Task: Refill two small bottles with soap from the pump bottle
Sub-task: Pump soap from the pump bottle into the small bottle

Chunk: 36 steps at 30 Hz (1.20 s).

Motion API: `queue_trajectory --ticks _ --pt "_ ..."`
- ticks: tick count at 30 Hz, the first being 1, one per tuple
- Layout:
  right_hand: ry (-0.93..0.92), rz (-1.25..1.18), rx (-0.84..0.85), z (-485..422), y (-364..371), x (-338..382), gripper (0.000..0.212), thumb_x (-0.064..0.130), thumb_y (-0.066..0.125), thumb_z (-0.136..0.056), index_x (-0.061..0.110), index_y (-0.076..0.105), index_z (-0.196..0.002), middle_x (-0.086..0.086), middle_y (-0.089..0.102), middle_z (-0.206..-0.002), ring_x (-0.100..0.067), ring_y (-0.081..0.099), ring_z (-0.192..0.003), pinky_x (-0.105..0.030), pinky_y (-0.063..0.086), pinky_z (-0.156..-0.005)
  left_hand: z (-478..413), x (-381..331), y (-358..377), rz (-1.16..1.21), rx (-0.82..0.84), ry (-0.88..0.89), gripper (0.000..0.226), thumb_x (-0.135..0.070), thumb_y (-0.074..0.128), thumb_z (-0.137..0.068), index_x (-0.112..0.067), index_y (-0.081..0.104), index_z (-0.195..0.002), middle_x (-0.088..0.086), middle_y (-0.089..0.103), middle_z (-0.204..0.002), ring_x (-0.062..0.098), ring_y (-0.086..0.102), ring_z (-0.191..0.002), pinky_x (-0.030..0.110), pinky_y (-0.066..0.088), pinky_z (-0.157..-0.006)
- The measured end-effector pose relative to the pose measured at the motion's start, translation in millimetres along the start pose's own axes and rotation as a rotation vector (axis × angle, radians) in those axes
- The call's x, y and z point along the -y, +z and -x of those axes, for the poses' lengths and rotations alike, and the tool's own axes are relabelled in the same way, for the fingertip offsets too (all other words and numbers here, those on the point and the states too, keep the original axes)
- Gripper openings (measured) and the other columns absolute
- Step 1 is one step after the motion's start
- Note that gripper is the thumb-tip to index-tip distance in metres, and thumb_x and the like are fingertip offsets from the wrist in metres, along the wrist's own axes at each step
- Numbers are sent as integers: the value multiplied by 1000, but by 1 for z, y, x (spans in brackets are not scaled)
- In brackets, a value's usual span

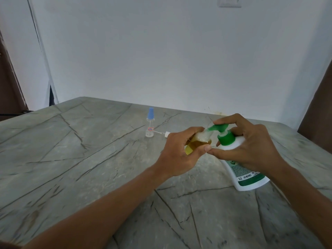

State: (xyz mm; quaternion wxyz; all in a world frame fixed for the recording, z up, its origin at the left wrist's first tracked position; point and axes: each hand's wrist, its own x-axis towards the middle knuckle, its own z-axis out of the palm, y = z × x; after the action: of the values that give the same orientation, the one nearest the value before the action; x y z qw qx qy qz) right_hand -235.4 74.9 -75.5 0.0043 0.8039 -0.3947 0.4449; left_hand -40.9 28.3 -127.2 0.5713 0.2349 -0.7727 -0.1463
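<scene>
My left hand grips a small clear bottle partly filled with yellow soap, tilted with its open neck under the green spout. My right hand holds the white pump bottle around its shoulder, with fingers curled over the green pump head. The pump bottle stands on the grey stone table at the right. A second small clear bottle with a blue cap stands upright farther back, apart from both hands. A white spray top with its thin tube lies on the table beside it.
A white wall rises just behind the table's far edge. Dark brown panels stand at the far left and far right. The table's left and near parts carry only my forearms.
</scene>
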Motion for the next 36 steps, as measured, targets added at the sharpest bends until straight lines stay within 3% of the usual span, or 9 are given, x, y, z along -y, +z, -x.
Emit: queue_trajectory --ticks 4,8,12,18,26,32,36 --pt "-2 24 -3 0 0 1 62 49 86 -57 46 52 -109 26 66 -92 11 66 -79 -4 49 -65 -1 -1 0 -3 3 10 41 -36 68 -86 -6 65 -115 1 71 -88 15 66 -74 35 56 -62" --pt "-23 56 60 -2 0 0 71 56 82 -62 48 45 -122 33 62 -96 11 64 -82 -2 46 -67 -1 0 -1 34 -4 -29 43 -38 67 -86 -7 64 -116 0 72 -90 14 67 -77 27 56 -66" --pt "-57 70 81 -1 1 -1 74 56 80 -68 46 40 -130 35 59 -93 12 63 -80 0 44 -66 -2 0 -2 44 -14 -29 45 -38 67 -86 -5 64 -116 1 72 -90 15 68 -78 32 58 -68" --pt "-28 91 59 -2 2 -4 74 51 85 -60 44 46 -123 22 67 -101 3 66 -83 -9 52 -67 -1 0 -1 44 -26 -23 46 -38 67 -87 -3 64 -116 3 72 -90 16 68 -78 34 58 -67" --pt "17 47 14 -1 1 1 60 50 84 -58 47 51 -107 31 62 -91 11 65 -79 -5 49 -62 1 -1 2 24 -1 -6 42 -36 66 -87 -4 65 -115 2 71 -85 14 65 -72 29 55 -61" --pt "-23 68 73 -1 1 0 73 50 82 -64 44 44 -125 34 60 -93 9 64 -81 -2 46 -65 -1 1 -1 42 -15 -37 46 -39 67 -87 -4 64 -117 2 72 -90 16 69 -79 34 58 -68" --pt "-35 76 74 -2 1 -2 73 53 80 -64 43 44 -126 36 57 -98 10 63 -85 -1 45 -66 -1 1 0 29 -20 -33 48 -41 66 -86 -4 64 -118 0 73 -91 13 69 -79 27 57 -68"
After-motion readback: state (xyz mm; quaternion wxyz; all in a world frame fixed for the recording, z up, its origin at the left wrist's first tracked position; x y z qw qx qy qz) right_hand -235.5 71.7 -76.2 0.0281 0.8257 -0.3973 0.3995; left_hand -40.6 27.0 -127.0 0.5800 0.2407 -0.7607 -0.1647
